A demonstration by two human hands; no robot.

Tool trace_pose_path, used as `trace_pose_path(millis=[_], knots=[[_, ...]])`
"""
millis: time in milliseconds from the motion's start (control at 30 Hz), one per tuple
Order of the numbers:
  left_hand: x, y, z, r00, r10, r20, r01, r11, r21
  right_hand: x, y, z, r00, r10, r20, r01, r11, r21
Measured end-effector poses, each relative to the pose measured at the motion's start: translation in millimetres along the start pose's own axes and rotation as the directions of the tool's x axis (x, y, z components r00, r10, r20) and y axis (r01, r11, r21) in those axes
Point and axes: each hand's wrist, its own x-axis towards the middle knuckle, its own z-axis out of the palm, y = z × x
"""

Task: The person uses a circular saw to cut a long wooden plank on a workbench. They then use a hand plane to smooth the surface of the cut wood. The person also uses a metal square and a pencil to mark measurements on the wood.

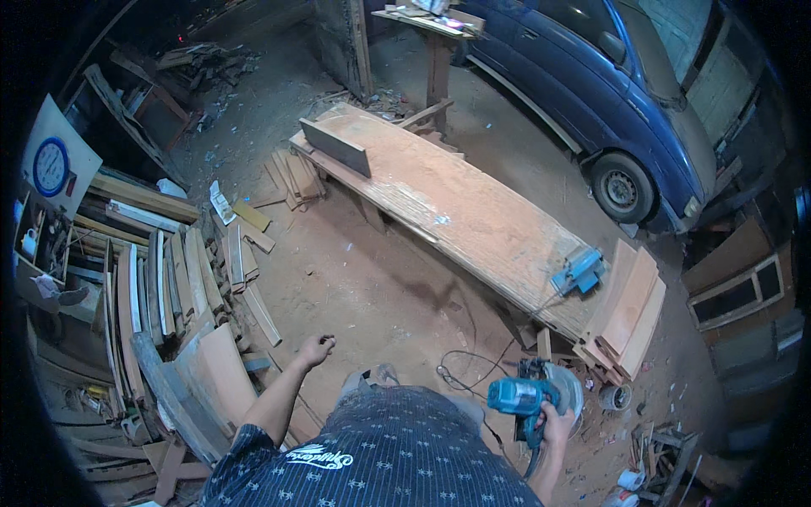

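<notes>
From my remote feed, I find the circular saw (513, 395) between four and five o'clock, well toward the lower edge. The wearer's right hand (554, 424) has it: the fingers are clamped around the teal tool's handle, and the round guard shows on the far side of the grip. I see the saw held off the near end of the workbench (439, 186), apart from it.

At half past seven I have the left hand (317, 349), raised over the floor with its fingers loosely curled. I cannot tell whether the fingertips meet. Nearest to it, toward eight o'clock, I see stacked lumber (182, 279).

The bench slants across my view from eleven o'clock down to about four. On its far end, at eleven, a dark plank (336, 148) stands on its long edge; at three lies a blue power tool (579, 270). Just beyond that tool, a stack of boards (629, 308) sits at the bench's end. I see a dark cord (448, 372) looped on the floor at five o'clock, a small bucket (616, 397) at four, and a blue car (583, 93) between one and two.
</notes>
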Motion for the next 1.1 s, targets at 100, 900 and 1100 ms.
trace_pose_path(millis=[100, 900, 1100], knots=[[8, -15, -67, 0.989, -0.070, -0.127, 0.045, 0.981, -0.187, -8, -54, 77, 0.999, -0.040, 0.021, 0.038, 0.994, 0.103], [124, -4, -121, 0.759, -0.637, -0.137, 0.329, 0.555, -0.764, 406, -180, 506, 0.790, 0.029, 0.613, 0.579, -0.365, -0.729], [198, 84, -143, 0.758, -0.648, -0.081, 0.451, 0.610, -0.651, 429, -125, 569, 0.747, 0.431, 0.506, 0.663, -0.430, -0.613]])
